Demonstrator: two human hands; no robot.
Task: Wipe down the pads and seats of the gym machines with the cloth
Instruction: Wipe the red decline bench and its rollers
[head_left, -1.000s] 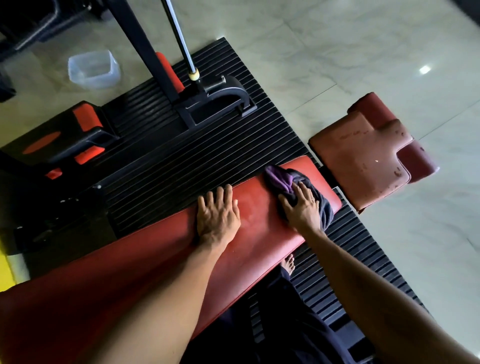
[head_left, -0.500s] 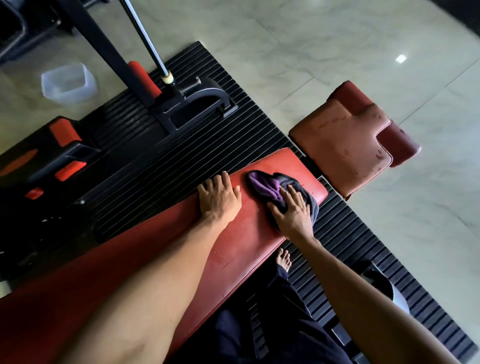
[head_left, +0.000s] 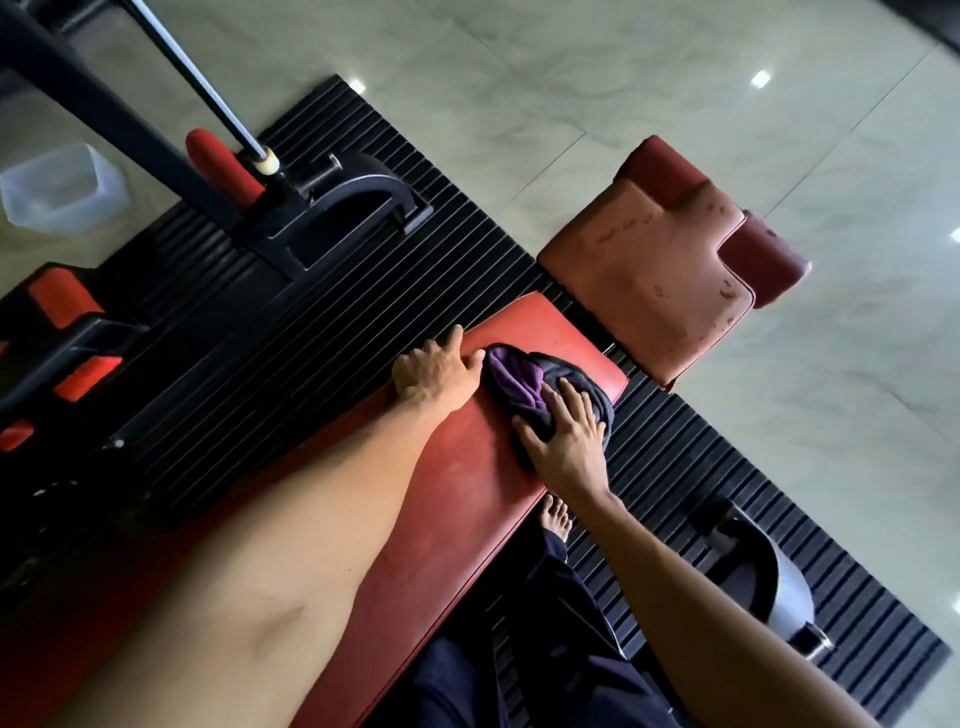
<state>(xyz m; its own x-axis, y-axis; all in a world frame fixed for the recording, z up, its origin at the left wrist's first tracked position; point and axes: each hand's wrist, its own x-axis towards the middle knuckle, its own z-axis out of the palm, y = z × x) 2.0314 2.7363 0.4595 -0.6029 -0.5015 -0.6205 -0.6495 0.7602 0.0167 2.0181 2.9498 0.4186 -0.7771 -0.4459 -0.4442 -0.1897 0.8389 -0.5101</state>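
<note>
Pressing flat on crumpled cloth (head_left: 519, 382), right hand (head_left: 563, 441) has fingers spread and straight, palm on cloth's near end. Cloth soft, dark grey with purple fold, bunched at centre frame near end of smooth red vinyl bench pad (head_left: 467, 493). Left hand (head_left: 434, 374) just left of cloth, thumb touching it; fingers seem bent over pad's far edge. Ribbed black rubber mat (head_left: 322, 322) beneath. Worn, scuffed T-shaped seat pad (head_left: 649, 280) upper right. Translucent plastic tub (head_left: 57, 192) at left edge.
</note>
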